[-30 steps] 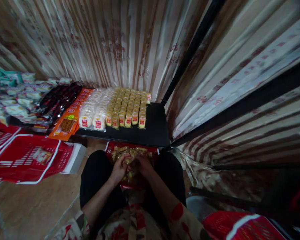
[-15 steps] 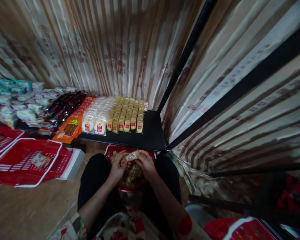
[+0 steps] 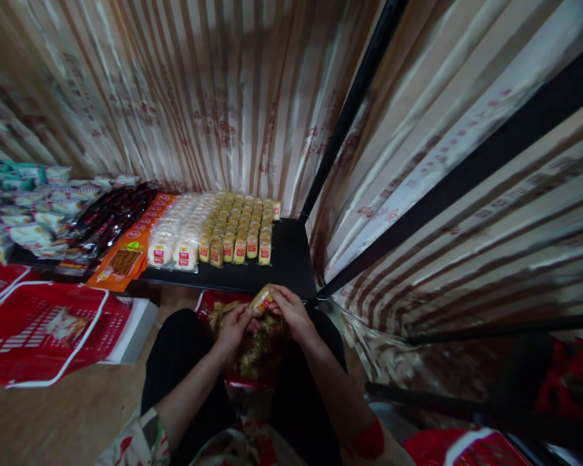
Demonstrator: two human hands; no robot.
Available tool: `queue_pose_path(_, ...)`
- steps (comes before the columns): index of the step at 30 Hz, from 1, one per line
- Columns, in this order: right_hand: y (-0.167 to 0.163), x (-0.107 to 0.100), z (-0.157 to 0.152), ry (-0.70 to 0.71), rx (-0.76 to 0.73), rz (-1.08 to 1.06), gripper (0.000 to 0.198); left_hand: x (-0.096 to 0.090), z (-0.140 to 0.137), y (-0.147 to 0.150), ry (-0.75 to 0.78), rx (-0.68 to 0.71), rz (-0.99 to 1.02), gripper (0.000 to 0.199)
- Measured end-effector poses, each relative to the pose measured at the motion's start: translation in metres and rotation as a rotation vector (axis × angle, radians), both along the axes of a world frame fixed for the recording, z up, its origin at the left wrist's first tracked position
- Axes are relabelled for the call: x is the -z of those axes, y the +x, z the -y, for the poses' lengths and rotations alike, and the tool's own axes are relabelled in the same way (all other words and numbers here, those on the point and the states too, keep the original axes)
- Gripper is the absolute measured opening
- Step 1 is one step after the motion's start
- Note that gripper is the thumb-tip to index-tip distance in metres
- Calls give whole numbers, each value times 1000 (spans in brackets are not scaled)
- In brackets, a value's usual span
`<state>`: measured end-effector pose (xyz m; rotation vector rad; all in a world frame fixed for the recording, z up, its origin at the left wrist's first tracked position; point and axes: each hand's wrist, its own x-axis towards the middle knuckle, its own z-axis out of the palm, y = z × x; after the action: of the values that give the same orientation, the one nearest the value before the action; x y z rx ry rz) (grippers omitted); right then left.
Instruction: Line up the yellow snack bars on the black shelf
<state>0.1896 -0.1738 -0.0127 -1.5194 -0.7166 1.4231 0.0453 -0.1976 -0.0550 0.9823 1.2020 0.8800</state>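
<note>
Over a red basket between my knees, I hold a small yellow wrapped snack pack with a red and orange label. My right hand is closed on its right end, thumb and fingers pinching it. My left hand pinches the wrapper at the lower left end. Below both hands, the basket holds a heap of similar yellow packs, partly covered by my fingers. Ahead on a black shelf, matching yellow packs stand in tidy rows.
Left of those rows lie white round packs, an orange bag, dark packets and white-green packets. Red baskets with white handles sit at the left. Black frame bars and a striped curtain close off the right and back.
The snack pack has turned from nearly level to tilted, its right end up, and its label now shows. My left hand has shifted slightly lower. The view has moved a little.
</note>
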Motion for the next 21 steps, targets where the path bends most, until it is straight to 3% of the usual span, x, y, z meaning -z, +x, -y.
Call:
queue_pose_path(3,6,5,-2,45,-34,-16,35,-4,-6,0,-113,-7,256,43)
queue_pose_path(9,10,19,-5,102,-13,2,33,-17,-28,-2,-224,0,182,33)
queue_pose_path(16,6,34,-13,74,72,-41,42,-40,-77,5,13,96,-67,42)
queue_pose_path(18,7,34,-18,133,62,86,43,-48,-97,9,108,137,-167,40)
queue_pose_path(21,12,26,-27,330,74,459,50,-66,-127,17,314,212,-358,35)
